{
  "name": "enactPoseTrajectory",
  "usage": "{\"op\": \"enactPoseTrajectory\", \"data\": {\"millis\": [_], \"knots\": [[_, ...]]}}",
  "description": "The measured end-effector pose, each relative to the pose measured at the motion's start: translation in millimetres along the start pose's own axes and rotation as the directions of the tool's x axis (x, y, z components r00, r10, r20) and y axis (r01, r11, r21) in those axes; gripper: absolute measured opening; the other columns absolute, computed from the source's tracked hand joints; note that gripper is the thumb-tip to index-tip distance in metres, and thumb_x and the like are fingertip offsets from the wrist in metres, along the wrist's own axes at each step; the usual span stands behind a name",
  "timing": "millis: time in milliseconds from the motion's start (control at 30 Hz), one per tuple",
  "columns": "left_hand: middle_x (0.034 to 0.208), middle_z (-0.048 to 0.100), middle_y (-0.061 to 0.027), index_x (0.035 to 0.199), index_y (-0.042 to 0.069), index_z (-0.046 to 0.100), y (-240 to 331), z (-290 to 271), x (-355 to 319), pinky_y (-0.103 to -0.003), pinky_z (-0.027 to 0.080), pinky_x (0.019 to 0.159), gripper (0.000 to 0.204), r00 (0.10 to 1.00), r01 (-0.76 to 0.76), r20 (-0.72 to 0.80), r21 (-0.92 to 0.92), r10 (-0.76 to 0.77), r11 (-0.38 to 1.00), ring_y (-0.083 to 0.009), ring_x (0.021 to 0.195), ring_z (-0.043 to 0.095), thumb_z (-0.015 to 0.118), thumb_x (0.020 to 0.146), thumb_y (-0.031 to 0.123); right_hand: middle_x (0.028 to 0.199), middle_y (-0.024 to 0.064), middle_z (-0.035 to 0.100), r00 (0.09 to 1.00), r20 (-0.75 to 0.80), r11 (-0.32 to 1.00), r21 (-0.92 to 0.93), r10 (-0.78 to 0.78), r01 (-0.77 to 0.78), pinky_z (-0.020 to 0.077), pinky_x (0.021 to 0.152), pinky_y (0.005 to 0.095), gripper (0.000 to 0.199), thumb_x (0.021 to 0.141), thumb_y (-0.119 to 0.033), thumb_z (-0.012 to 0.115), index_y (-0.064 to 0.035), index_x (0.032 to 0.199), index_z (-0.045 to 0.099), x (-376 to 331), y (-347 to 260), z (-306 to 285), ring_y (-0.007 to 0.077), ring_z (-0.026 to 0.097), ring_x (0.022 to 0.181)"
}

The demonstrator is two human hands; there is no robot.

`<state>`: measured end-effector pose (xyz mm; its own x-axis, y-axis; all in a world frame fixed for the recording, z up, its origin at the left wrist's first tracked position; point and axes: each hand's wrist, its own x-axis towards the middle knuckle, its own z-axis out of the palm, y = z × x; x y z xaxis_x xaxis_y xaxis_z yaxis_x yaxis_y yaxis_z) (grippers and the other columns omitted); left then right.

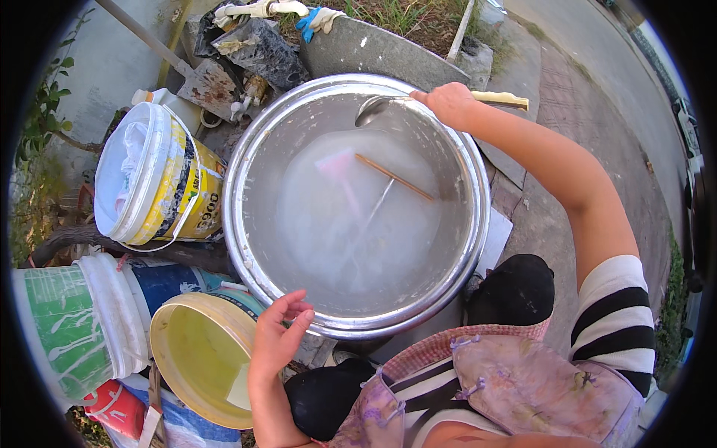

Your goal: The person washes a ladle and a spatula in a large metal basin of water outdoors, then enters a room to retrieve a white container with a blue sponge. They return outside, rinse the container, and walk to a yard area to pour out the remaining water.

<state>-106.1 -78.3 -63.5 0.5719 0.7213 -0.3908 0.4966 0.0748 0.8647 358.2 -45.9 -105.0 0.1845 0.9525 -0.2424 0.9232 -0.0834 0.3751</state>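
1. One metal ladle (367,113) sits with its bowl just inside the far rim of a wide steel pot (258,194), which holds cloudy, whitish liquid.
2. Wrapped around the ladle's shaft, the right grip (450,106) leaves the cream handle end jutting out beyond the rim.
3. Handling the ladle at the pot's edge appears to be the step in hand; the next move would seem to call for a firm hold and a level bowl kept clear of the rim.
4. Near the pot's middle, a brown stick (394,178) lies slantwise beside a pink object (337,163), possibly a brush or scraper, its outline lost in the murk.
5. Empty, fingers loosely curled, the left grip (280,332) waits beside the near rim.
6. Left of the pot stand a yellow-and-black bucket (200,187) and a pale yellow tub (187,351), with a green bucket (63,328) farther out.
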Motion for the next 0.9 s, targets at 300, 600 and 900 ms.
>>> {"op": "enactPoseTrajectory", "data": {"millis": [300,600,900], "knots": [[0.088,0.062,-0.0070,0.111,-0.001,0.055,-4,-4,1,-0.026,0.046,0.068,0.035,1.000,-0.018,0.011,-0.012,0.018,1.000,-0.0126,0.080,0.056,0.065,0.079,0.010,0.093,0.0070,0.066,0.822,0.530,0.934,-0.139,-0.210,0.328,0.0494,0.065,0.0353,0.022,0.073,-0.019,0.060,-0.0090,0.092,0.067,-52,-37,-8,0.0225,0.064,0.087],[0.089,0.063,-0.0081,0.111,-0.001,0.055,-4,-3,-2,-0.027,0.046,0.071,0.035,1.000,-0.018,0.011,-0.011,0.018,1.000,-0.0145,0.083,0.057,0.065,0.079,0.010,0.093,0.0115,0.065,0.984,0.159,0.976,0.188,0.083,-0.113,0.0508,0.061,0.0340,0.035,0.079,-0.010,0.054,-0.0016,0.112,0.049,2,-33,46,0.0262,0.064,0.084],[0.089,0.063,-0.0080,0.111,-0.002,0.055,-6,-2,2,-0.028,0.045,0.076,0.035,0.999,-0.039,0.014,0.021,0.038,0.999,-0.0141,0.083,0.057,0.064,0.080,0.012,0.055,0.0100,0.060,0.755,0.641,0.316,0.751,-0.137,-0.580,0.0469,0.047,0.0339,0.025,0.077,-0.006,0.044,-0.0013,0.058,0.061,43,-127,82,0.0199,0.059,0.049]]}}
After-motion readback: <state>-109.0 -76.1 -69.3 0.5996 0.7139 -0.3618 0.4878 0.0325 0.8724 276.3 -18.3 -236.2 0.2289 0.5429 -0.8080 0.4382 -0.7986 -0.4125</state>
